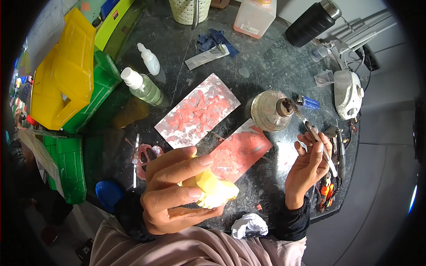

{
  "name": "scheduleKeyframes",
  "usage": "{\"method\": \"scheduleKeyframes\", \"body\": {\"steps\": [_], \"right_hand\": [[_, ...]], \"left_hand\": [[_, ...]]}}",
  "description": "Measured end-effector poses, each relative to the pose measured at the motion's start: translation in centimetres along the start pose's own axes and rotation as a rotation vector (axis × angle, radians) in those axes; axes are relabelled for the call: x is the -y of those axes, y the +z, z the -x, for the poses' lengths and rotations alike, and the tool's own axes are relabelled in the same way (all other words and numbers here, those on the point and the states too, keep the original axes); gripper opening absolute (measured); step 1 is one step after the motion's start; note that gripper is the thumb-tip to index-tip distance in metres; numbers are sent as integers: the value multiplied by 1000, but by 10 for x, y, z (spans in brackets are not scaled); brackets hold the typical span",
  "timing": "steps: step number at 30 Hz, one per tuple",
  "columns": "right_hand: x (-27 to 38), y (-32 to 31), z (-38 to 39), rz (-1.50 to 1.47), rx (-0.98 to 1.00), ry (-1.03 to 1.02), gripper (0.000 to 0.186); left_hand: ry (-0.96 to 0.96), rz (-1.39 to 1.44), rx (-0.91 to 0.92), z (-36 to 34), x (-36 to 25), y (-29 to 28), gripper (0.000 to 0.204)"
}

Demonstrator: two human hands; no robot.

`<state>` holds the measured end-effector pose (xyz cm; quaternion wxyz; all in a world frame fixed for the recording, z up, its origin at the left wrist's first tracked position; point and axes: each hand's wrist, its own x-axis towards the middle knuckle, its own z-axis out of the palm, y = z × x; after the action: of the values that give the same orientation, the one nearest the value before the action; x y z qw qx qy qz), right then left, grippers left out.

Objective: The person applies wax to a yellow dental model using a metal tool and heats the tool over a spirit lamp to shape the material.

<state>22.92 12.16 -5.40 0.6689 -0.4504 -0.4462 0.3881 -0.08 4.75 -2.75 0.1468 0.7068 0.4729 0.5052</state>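
My left hand [166,195] is closed around a pale yellow dental plaster model [215,189], holding it above the near part of the bench. Tooth shapes show along its lower edge. In my right hand [308,166] a wax knife [313,131] is gripped between thumb and fingers. Its blade end points at the dark wick of a glass spirit lamp [268,113]; no flame can be made out. Beyond the model lies a pink wax sheet [242,148], partly covered by my left hand. Pink wax scraps [199,108] are spread on a pale rectangular plate [175,141].
Left stand a spray bottle [148,91], a dropper bottle [150,61], and yellow [66,71] and green bins [66,166]. A pink wax piece with teeth [144,159] lies left of my hand. Right are a blue lighter [308,103] and several tools [328,190]. A black flask [313,24] stands at the back.
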Motion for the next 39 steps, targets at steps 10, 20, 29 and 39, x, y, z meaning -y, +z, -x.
{"method": "scheduleKeyframes", "body": {"steps": [10,20,29,39], "right_hand": [[0,0,0,32,-11,15,24],[2,-19,27,142,248,384,14],[6,-14,34,91,301,512,20],[8,-17,30,112,357,573,20]], "left_hand": [[-151,210,-121,2,-4,7,71],[-282,368,-150,1,2,2,85],[-278,355,-142,3,3,2,84],[-234,422,-47,1,5,3,87]]}}
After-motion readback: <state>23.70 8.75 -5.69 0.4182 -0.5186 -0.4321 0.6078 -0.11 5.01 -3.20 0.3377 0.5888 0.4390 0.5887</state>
